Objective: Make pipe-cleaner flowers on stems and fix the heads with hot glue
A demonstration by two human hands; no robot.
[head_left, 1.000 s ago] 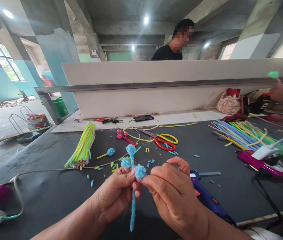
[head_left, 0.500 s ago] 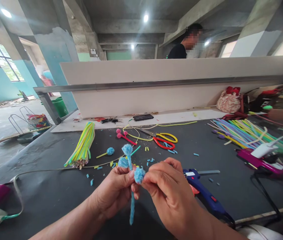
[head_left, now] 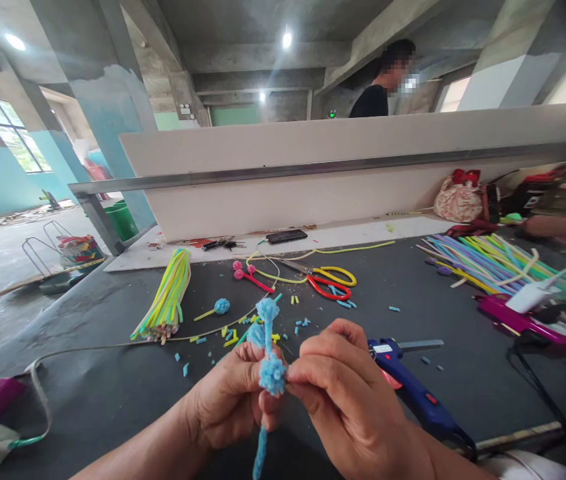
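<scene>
Blue fuzzy sprig (head_left: 268, 341) is what we hold, and part of it escapes our view: the middle of its stem (head_left: 259, 453) goes out of sight behind our left hand (head_left: 230, 397) and the nearest round head (head_left: 272, 374), and its lower end is cut off by the bottom edge. The rear head (head_left: 257, 334) is partly covered by the stem and our left hand, so we cannot make out its full shape, while the top head (head_left: 267, 310) stands clear above our hands. How much fluff sits between the fingertips of our right hand (head_left: 345, 383) is too small for us to tell. Our left hand pinches the stem between thumb and fingers, with two heads above, one in front and the stem's lower part below. Our right hand has thumb and forefinger pressed together on the right edge of the nearest round head, pinching it, so the sprig stands between our two hands. Just beside our right hand lies a blue glue gun (head_left: 415, 385), partly hidden by it. Beyond our hands we see scissors (head_left: 308, 271) and a bundle of yellow-green stems (head_left: 167, 293). A white board (head_left: 263, 203) hides the lower body of a co-worker (head_left: 371, 102)
</scene>
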